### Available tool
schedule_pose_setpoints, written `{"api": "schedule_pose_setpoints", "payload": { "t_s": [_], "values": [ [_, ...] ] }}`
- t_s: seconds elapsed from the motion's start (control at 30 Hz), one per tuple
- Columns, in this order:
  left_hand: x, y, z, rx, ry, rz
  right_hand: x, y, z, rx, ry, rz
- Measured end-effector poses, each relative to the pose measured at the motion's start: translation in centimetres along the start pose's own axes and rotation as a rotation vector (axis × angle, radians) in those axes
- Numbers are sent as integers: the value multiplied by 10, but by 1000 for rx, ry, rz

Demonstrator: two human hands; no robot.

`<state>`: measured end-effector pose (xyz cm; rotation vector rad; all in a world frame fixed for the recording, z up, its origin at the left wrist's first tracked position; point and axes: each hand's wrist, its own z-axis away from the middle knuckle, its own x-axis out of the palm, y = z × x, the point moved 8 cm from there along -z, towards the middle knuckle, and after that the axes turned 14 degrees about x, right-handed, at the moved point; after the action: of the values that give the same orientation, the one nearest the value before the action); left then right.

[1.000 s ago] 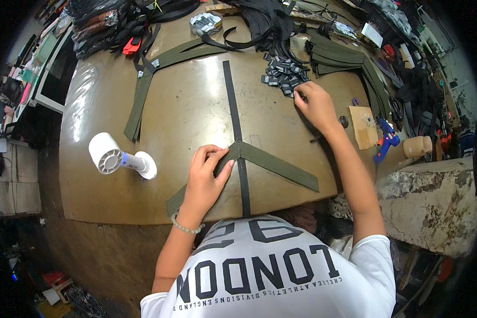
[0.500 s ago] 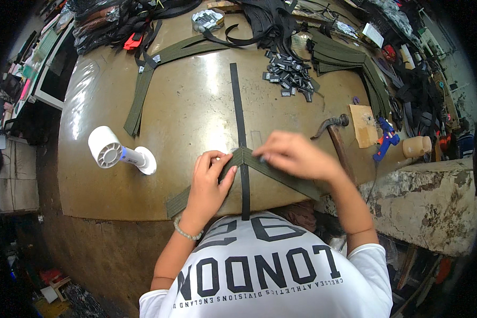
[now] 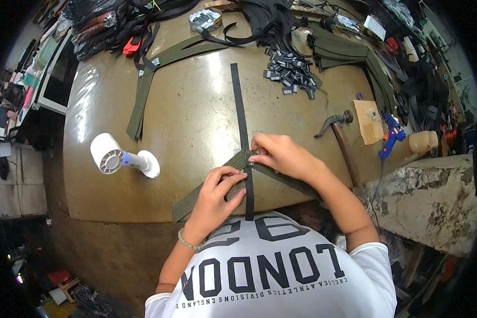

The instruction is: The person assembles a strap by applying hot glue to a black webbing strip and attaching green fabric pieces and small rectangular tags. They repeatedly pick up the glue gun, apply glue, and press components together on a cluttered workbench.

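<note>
An olive-green ribbed strap [image 3: 186, 205] bends into an upside-down V in front of me, at the table's near edge. A narrow black strap [image 3: 239, 111] runs lengthwise through its peak. My left hand [image 3: 217, 193] is over the left leg of the olive strap, fingers curled and pressed onto it, tips against the black strap just below the peak. With thumb and forefinger, my right hand [image 3: 281, 156] pinches a small dark label [image 3: 250, 160] with a pale marking, at the peak where the straps cross. Its far side is hidden under the fingers.
A heap of small black labels [image 3: 291, 71] sits farther back. At left stands a white handheld fan [image 3: 108, 153]. To the right are a hammer [image 3: 344, 151], a blue glue gun [image 3: 391, 138] and a tape roll [image 3: 423, 142]. More olive straps [image 3: 344, 50] lie behind.
My right hand has come left and inward to the peak of the olive strap. My left hand has slid slightly down and right, off the peak toward the black strap.
</note>
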<state>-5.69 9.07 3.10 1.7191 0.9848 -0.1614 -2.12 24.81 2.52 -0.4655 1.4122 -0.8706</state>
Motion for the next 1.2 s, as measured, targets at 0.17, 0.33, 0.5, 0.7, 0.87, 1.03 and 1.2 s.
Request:
{"api": "schedule_pose_setpoints", "payload": {
  "t_s": [0.17,0.33,0.5,0.7,0.87,1.03,1.2],
  "values": [
    [1,-5,-7,34,58,-66,-4,-1,12,90,179,-38],
    [2,-9,-8,12,80,-73,1,-8,36,119,466,48],
    [0,-11,-11,-16,138,-65,7,5,34,199,386,-106],
    [1,-15,-12,-109,175,-15,3,4,32,214,361,-123],
    [3,-19,-13,-150,184,8,2,14,28,321,371,-238],
    [4,-19,-14,-172,208,9,7,9,29,306,349,-124],
    [4,-20,-18,-194,216,-9,5,6,29,206,350,-128]
  ]
}}
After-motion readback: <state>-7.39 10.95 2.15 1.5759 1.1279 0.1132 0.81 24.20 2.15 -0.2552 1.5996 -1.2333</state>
